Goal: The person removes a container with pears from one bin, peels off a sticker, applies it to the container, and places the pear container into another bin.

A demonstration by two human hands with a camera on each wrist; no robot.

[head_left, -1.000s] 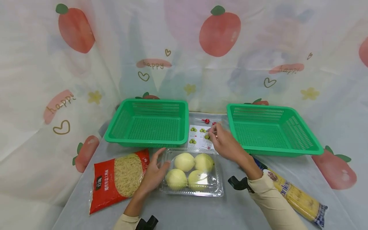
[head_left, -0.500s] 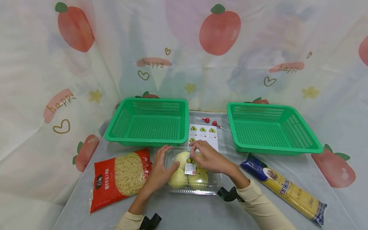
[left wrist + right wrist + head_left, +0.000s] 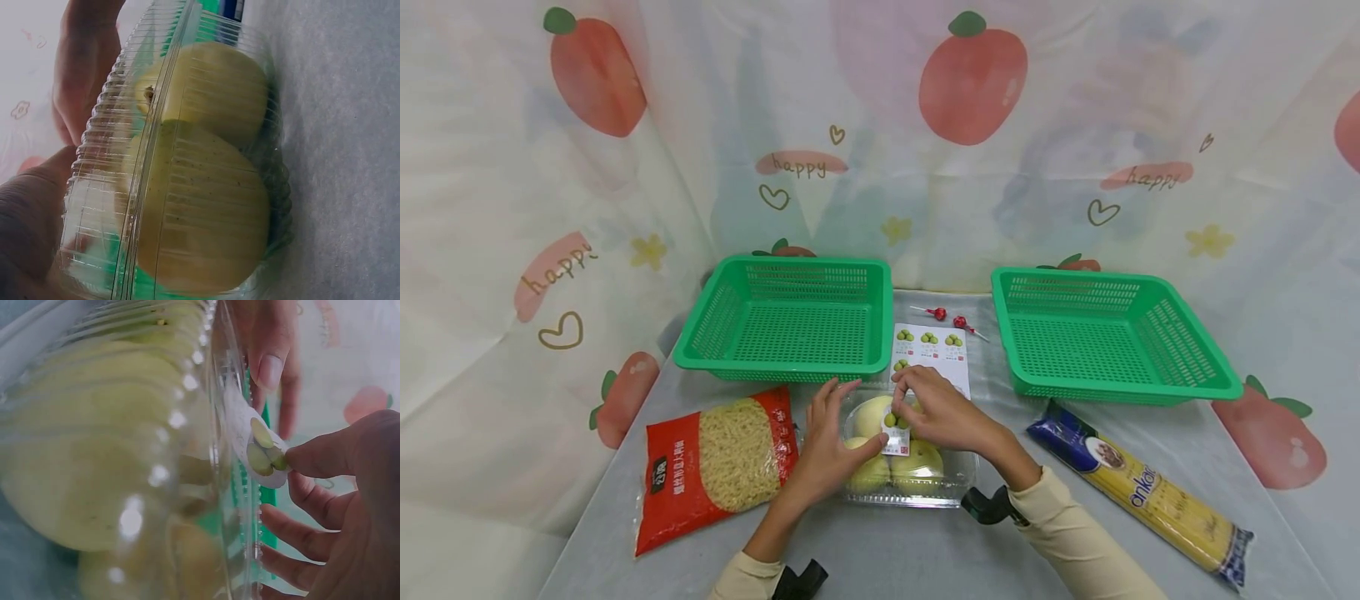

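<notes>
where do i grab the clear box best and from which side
Probably hold the box by its left and right walls, coming from both sides at once, just under the rim: it lies flat, and the rim juts out to lift against. Better avoid the lid, over which the sticker is pinched.

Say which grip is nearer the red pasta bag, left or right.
Left. The left grip is just right of the red pasta bag, by the fruit box; the right grip is farther right, above the box, pinching a label.
</notes>
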